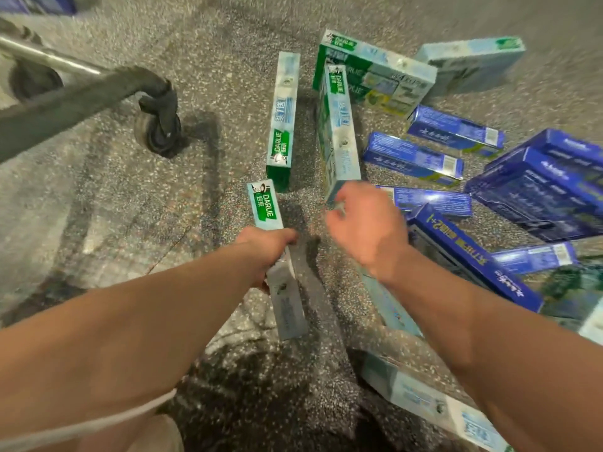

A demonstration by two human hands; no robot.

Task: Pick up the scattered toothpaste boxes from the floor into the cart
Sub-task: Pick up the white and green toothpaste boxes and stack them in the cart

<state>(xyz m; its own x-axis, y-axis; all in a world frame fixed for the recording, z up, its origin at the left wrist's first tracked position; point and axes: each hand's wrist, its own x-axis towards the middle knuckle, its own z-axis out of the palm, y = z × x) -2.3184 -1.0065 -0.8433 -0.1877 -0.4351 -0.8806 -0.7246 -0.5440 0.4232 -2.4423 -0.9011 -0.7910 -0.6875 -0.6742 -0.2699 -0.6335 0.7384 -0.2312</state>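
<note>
My left hand (269, 252) grips a light-blue and green Darlie toothpaste box (265, 207) round its middle and holds it above the speckled floor. My right hand (367, 223) is at the near end of another Darlie box (339, 132), which stands on its long edge. Its fingers are curled by that end, and blur hides whether they hold the box. A third Darlie box (283, 119) lies just left of it. A larger Darlie pack (375, 73) lies beyond. The cart's lower frame (65, 102) and a wheel (158, 132) are at the upper left.
Several dark-blue toothpaste boxes (414, 158) lie scattered to the right, some stacked (541, 190). More light-blue boxes lie under my right forearm (394, 311), at the lower right (434, 406) and at the far right (470, 63). Bare floor lies between the cart wheel and the boxes.
</note>
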